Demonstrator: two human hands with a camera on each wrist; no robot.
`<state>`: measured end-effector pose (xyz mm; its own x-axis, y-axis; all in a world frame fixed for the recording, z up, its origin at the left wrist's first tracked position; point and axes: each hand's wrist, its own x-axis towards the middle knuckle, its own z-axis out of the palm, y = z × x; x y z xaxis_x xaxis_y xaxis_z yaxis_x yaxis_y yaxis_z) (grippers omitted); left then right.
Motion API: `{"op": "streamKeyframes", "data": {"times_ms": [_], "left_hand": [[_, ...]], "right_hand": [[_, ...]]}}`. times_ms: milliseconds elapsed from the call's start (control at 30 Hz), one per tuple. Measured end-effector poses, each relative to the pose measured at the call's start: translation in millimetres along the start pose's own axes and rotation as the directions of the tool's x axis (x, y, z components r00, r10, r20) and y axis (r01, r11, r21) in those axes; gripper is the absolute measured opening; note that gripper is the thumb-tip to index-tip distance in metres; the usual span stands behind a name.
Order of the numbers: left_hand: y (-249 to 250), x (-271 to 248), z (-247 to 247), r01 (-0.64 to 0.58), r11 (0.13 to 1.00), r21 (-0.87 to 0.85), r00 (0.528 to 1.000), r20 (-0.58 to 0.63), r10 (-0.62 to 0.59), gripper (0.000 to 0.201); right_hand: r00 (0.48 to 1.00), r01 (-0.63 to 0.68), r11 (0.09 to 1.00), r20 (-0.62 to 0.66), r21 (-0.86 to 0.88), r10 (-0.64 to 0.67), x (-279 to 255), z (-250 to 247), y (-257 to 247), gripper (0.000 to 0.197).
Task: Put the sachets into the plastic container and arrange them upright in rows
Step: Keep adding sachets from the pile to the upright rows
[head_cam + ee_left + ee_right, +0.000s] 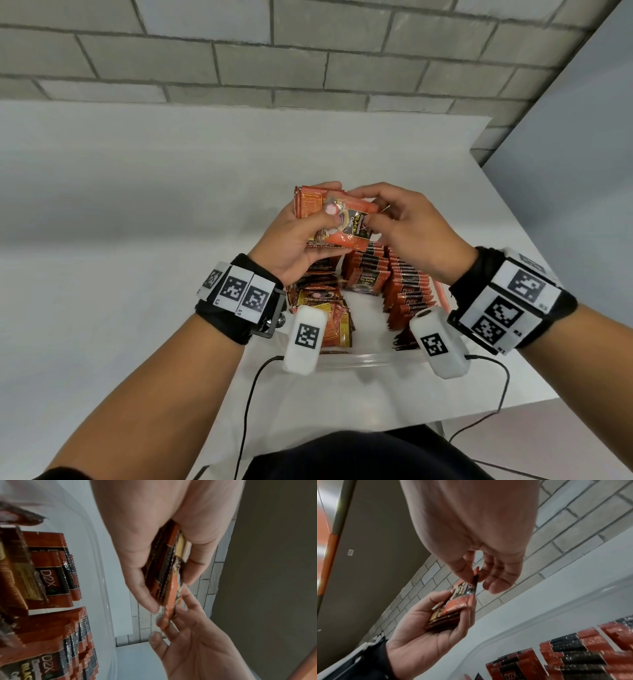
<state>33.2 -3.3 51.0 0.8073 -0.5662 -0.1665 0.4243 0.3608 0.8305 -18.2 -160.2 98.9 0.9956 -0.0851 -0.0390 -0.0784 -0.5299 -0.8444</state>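
My left hand point(301, 233) grips a stack of orange-red coffee sachets point(318, 209) above the clear plastic container point(370, 359). The stack shows edge-on between thumb and fingers in the left wrist view point(164, 572). My right hand point(394, 219) pinches the right edge of the top sachet point(346, 222), which lies skewed across the stack. In the right wrist view its thumb and forefinger hold that sachet's corner point(475, 580). Inside the container, upright rows of sachets point(407, 291) stand at the right and middle, and loose sachets point(325, 308) lie flat at the left.
The container sits on a white table point(137, 205) near its front right corner. A grey brick wall point(308, 51) runs behind the table. Black cables point(250, 394) trail from my wrist cameras over the front edge. The container's bare floor point(366, 315) shows between the rows.
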Motion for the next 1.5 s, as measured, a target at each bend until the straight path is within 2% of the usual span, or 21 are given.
{"op": "streamKeyframes", "data": {"times_ms": [67,133,200,267,333,400,433,467,533,633,867,1067,1233,1500], "left_hand": [[-1,0,1,-0.034,0.999,-0.022,0.999,-0.006,0.034,0.043],[-1,0,2,-0.059,0.998,-0.033,0.998,-0.015,0.058,0.043],[-1,0,1,-0.057,0.998,-0.016,0.998,-0.027,0.056,0.04],[2,-1,-2,-0.047,0.999,0.002,0.998,-0.047,0.047,0.038],[4,0,-8,-0.041,0.999,-0.008,0.994,-0.103,0.04,0.036],[6,0,-13,-0.041,0.999,-0.008,0.986,-0.159,0.04,0.03],[6,0,-15,-0.04,0.999,-0.007,0.984,-0.172,0.038,0.026],[6,0,-17,-0.039,0.999,-0.007,0.984,-0.176,0.037,0.023],[7,-1,-18,-0.033,0.999,-0.006,0.984,-0.176,0.032,0.02],[6,-3,-19,-0.019,1.0,0.002,0.986,-0.167,0.019,0.017],[5,-7,-21,0.0,1.0,-0.002,0.983,-0.185,0.0,0.016],[6,-9,-27,-0.014,1.0,0.0,0.981,-0.194,0.014,0.019],[3,-10,-27,-0.004,1.0,-0.009,0.981,-0.196,0.002,0.02],[1,-8,-27,0.015,1.0,-0.008,0.978,-0.209,-0.017,0.019]], "right_hand": [[0.991,-0.13,0.978,0.016,0.16,0.129,-1,1,2,0.038],[0.96,-0.279,0.896,0.098,0.345,0.261,-4,1,4,0.03],[0.956,-0.293,0.866,0.134,0.405,0.261,-6,-5,6,0.017],[0.971,-0.238,0.885,0.084,0.4,0.223,-4,-15,8,0.014],[0.981,-0.186,0.934,0.009,0.306,0.193,-2,-27,11,0.015],[0.993,-0.117,0.993,-0.009,0.035,0.117,-1,-35,16,0.013],[0.997,-0.074,0.987,0.024,-0.144,0.078,-1,-36,19,0.011],[0.995,-0.031,0.954,0.084,-0.3,0.059,-1,-35,23,0.009],[0.974,0.044,0.866,0.216,-0.498,0.074,-4,-29,30,0.006],[0.938,0.134,0.767,0.331,-0.627,0.107,-5,-15,41,0.005],[0.905,0.19,0.644,0.387,-0.741,0.178,6,6,47,0.005],[0.904,0.271,0.474,0.391,-0.838,0.174,9,13,45,0.01],[0.9,0.32,0.372,0.403,-0.871,0.168,9,18,45,0.013],[0.899,0.326,0.35,0.403,-0.878,0.174,9,17,46,0.013]]}}
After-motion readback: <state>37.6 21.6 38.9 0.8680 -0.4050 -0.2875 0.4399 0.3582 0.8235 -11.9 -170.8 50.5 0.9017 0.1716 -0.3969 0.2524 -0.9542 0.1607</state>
